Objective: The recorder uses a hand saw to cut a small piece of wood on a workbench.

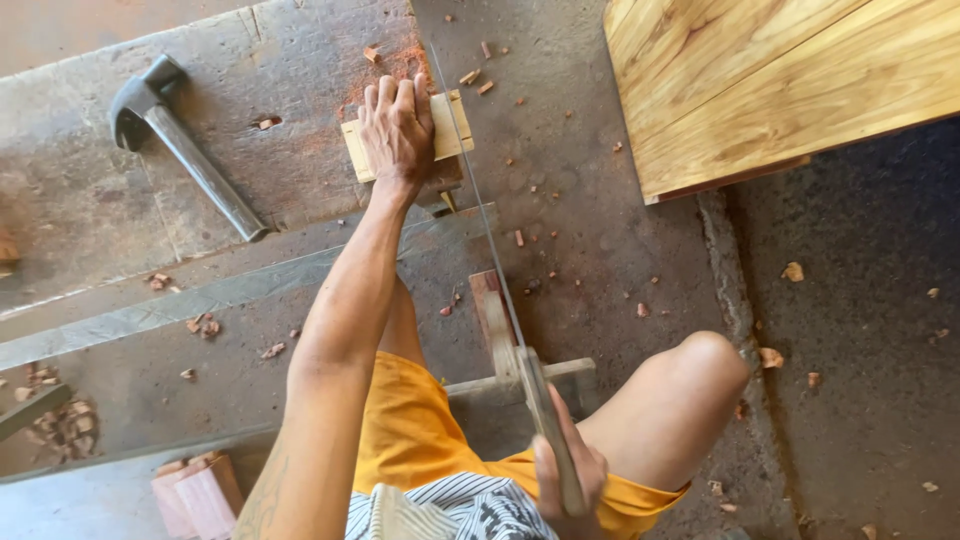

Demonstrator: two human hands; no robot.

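My left hand [397,130] lies flat on a small pale wood block [449,128], pressing it against the edge of a grey concrete step [90,190]. My right hand [568,482], low in the view, grips the wooden handle of a hand saw [545,412]. The thin saw blade [478,200] runs from the handle up past the right end of the block, beside my left fingers. Reddish sawdust lies around the block. My bent knee [700,365] is to the right of the saw.
A claw hammer [185,145] rests on the step at the upper left. A wide yellow wood plank panel [770,80] fills the upper right. A narrow wood strip [492,320], red-brown offcuts [195,495] and scattered chips lie on the floor.
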